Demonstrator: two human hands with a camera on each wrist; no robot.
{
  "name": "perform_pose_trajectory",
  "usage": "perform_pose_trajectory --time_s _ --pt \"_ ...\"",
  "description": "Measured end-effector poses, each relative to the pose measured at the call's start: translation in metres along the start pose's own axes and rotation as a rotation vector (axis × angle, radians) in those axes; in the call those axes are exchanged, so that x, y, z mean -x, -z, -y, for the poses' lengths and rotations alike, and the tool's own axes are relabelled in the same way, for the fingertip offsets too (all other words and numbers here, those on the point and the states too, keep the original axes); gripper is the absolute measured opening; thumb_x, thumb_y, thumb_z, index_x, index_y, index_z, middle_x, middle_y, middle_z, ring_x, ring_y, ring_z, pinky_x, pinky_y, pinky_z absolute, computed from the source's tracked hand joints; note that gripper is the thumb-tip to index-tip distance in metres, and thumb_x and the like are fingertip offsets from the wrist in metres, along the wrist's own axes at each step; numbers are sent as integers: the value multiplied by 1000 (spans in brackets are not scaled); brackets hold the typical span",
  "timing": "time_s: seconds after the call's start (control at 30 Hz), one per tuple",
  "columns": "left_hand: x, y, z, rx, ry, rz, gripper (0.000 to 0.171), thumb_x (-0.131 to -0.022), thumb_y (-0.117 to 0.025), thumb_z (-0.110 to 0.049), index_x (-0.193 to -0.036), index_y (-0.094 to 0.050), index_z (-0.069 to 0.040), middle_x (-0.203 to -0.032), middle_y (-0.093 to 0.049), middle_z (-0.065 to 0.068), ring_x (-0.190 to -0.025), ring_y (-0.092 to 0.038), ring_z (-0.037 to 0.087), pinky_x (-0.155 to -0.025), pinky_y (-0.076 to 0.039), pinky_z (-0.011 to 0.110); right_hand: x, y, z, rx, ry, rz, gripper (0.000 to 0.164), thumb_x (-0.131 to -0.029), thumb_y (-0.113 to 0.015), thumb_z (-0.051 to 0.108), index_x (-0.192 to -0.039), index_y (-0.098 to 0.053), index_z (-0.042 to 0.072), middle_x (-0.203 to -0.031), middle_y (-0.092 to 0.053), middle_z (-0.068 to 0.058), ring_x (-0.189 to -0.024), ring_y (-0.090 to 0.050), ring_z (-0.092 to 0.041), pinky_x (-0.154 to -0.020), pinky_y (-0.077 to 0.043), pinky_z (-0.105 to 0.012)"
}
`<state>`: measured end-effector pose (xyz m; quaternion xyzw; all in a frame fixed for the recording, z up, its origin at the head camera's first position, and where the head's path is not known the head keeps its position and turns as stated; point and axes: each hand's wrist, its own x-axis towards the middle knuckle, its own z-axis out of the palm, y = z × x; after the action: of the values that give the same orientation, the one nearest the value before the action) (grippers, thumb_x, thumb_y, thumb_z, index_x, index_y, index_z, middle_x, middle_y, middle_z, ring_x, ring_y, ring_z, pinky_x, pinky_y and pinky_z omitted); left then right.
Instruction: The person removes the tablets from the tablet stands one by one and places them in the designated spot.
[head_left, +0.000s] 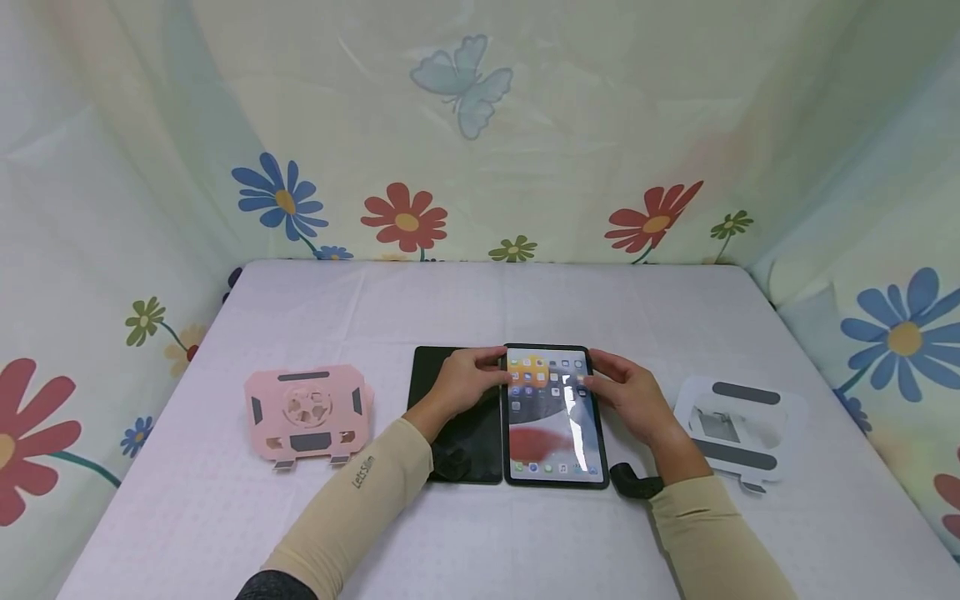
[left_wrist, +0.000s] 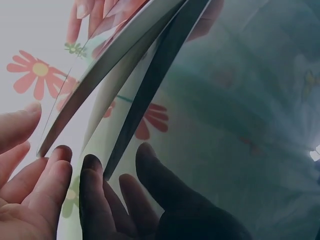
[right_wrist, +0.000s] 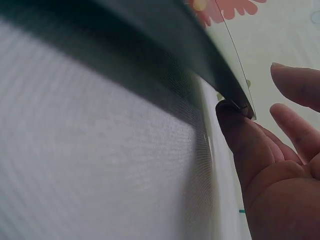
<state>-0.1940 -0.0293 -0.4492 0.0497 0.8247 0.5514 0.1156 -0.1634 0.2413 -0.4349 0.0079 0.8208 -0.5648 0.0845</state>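
A tablet point(head_left: 555, 425) with a lit screen of app icons stands upright in format at mid-table. My left hand point(head_left: 463, 383) holds its upper left edge; my right hand point(head_left: 633, 400) grips its upper right edge. In the right wrist view, fingers point(right_wrist: 247, 135) reach under the corner of the tablet point(right_wrist: 210, 55), and that edge shows above the tabletop. A second tablet point(head_left: 480, 437), dark-screened, lies close on the left, partly under my left forearm. Its glossy screen point(left_wrist: 240, 110) mirrors my left hand in the left wrist view.
A pink plastic stand point(head_left: 341, 425) with grey pads and small front hooks lies at the left. At the right, partly behind my forearm, is a white stand point(head_left: 791, 425) with grey pads. A pale cloth point(head_left: 420, 300) covers the table; flower-printed curtains point(head_left: 555, 108) surround it.
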Motion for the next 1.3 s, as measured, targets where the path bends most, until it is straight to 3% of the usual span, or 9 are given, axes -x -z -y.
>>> perform_pose_trajectory --time_s 0.37,0.7,1.3 --pt "0 3 -2 0 7 1 50 -89 -78 -25 -137 -64 -15 -132 -65 4 -115 -64 17 -95 -52 35 0 -1 2 4 34 -18 63 -97 -68 16 -150 -39 -5 -149 -43 -26 -137 -44 -35 -96 -44 -18" --pt "1 4 -5 1 14 32 52 -90 -78 -24 -138 -62 -12 -136 -62 7 -119 -62 19 -97 -51 34 0 -1 3 46 45 -12 65 -98 -67 21 -151 -38 -3 -151 -41 -25 -140 -39 -35 -107 -38 -41" --pt "3 5 -3 0 25 37 48 -91 -76 -25 -136 -64 -12 -129 -65 7 -117 -61 20 -98 -50 37 3 -5 5 54 11 26 72 -101 -62 24 -157 -25 0 -157 -32 -23 -144 -32 -37 -110 -34 -49"
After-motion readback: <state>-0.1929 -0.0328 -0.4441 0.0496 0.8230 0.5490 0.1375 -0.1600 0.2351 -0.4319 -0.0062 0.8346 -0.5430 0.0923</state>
